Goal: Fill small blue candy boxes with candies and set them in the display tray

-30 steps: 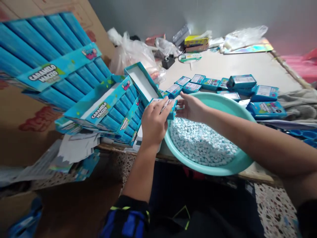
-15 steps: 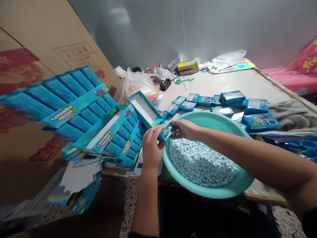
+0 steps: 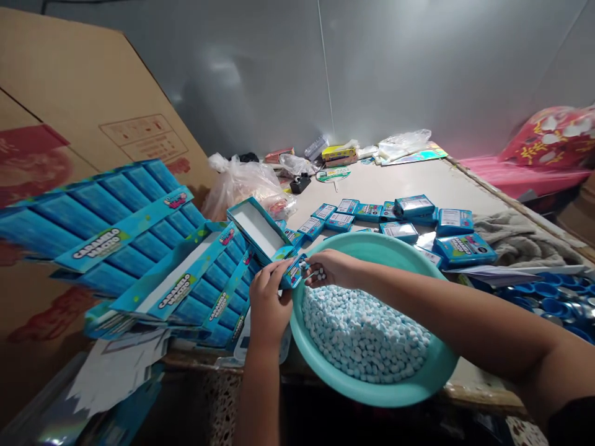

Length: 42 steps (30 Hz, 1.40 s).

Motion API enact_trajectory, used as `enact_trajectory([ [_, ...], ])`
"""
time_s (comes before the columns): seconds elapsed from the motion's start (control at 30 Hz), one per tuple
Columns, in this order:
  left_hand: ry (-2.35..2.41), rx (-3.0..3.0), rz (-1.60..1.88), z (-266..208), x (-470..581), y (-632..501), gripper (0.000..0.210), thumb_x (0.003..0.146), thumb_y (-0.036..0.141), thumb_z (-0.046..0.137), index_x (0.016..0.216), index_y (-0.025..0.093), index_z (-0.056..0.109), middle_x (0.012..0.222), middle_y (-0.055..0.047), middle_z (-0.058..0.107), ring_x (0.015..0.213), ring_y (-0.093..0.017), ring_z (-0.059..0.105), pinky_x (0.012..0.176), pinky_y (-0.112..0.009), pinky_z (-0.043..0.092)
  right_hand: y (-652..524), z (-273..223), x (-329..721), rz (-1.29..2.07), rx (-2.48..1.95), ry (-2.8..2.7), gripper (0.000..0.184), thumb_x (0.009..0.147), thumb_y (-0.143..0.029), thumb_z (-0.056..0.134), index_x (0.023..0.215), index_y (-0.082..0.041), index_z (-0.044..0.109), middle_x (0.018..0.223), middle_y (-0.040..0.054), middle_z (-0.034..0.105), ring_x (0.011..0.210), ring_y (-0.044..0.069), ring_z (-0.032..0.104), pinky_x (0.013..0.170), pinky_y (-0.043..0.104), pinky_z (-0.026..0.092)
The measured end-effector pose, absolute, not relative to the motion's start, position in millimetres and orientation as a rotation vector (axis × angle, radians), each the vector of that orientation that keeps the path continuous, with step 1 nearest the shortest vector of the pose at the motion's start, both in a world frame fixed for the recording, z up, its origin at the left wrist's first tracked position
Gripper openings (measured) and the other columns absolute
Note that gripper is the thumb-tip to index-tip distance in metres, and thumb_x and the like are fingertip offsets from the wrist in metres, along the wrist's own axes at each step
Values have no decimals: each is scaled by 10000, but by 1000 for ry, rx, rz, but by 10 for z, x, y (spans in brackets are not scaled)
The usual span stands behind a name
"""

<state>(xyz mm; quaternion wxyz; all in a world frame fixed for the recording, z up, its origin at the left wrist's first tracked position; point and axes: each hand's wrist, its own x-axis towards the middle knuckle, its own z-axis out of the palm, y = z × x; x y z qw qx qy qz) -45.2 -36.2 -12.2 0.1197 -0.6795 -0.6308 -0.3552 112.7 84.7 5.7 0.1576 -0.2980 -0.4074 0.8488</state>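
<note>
My left hand is closed around a small blue candy box, held at the left rim of a teal basin. Light blue and white candies are heaped in the basin. Right beside the box's open end, my right hand is closed on a few candies, with some showing between its fingers. Candies also show at the mouth of the box. Behind my left hand lies an open blue display carton with a white inside.
Stacked blue display cartons lean at the left, before a large cardboard box. Several blue candy boxes lie behind the basin. A grey cloth and blue caps are at the right; a clear plastic bag stands behind.
The whole view has shifted, so things appear lower and further left. Both hands stay together at the small box, still holding it and the candies.
</note>
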Motion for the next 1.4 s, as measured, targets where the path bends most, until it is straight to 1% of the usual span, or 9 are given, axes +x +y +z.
enact_trajectory([
  [0.4,-1804,-2023,-997,-54,-428,-373,639,777,-27,543,1317,304,631,1274,-44,683,1199,-280,623,1051,-463,488,850,-1,1111,2310,-893,-1295,235,990,-117,539,772,-128,626,728,40,656,576,123,651,561,231,564],
  [0.6,-1828,-2040,-968,-47,-417,-389,677,750,-40,521,1315,312,641,1293,-34,679,1210,-278,611,1059,-459,474,855,-2,1132,2283,-909,-1349,241,1001,-189,580,778,-131,650,751,43,674,607,129,674,548,218,542],
  [0.73,-1840,-2038,-933,-36,-400,-406,692,749,-38,522,1330,319,640,1292,-31,679,1206,-278,604,1062,-452,462,853,-22,1134,2255,-922,-1399,209,973,-241,649,788,-146,659,737,33,682,607,130,675,559,214,537],
  [0.9,-1804,-2061,-883,-16,-386,-413,693,756,-34,518,1334,327,640,1296,-25,677,1216,-274,592,1059,-436,454,841,-72,1117,2197,-958,-1455,202,963,-279,664,801,-159,665,716,31,690,604,136,676,567,220,534],
  [1.1,-1802,-2071,-925,-25,-403,-412,660,761,-31,523,1316,305,642,1296,-33,679,1217,-268,593,1060,-439,455,818,-83,1114,2157,-955,-1501,234,978,-280,645,776,-161,653,740,18,687,594,125,672,569,226,532],
  [1.2,-1816,-2061,-938,-39,-409,-416,652,762,-30,523,1309,304,642,1300,-36,678,1222,-270,593,1069,-454,457,826,-78,1107,2150,-954,-1518,241,962,-293,671,762,-160,651,721,23,684,593,124,665,569,224,527],
  [1.3,-1844,-2056,-939,-47,-410,-418,649,762,-25,521,1306,307,642,1299,-41,679,1225,-274,594,1075,-467,464,836,-66,1101,2136,-958,-1533,233,950,-288,683,757,-161,650,698,25,680,589,124,654,569,222,518],
  [1.4,-1839,-2058,-948,-49,-412,-417,658,755,-25,521,1309,311,640,1302,-42,678,1222,-276,597,1076,-475,472,829,-32,1113,2116,-958,-1551,203,938,-271,686,770,-161,658,725,26,690,597,126,655,571,227,507],
])
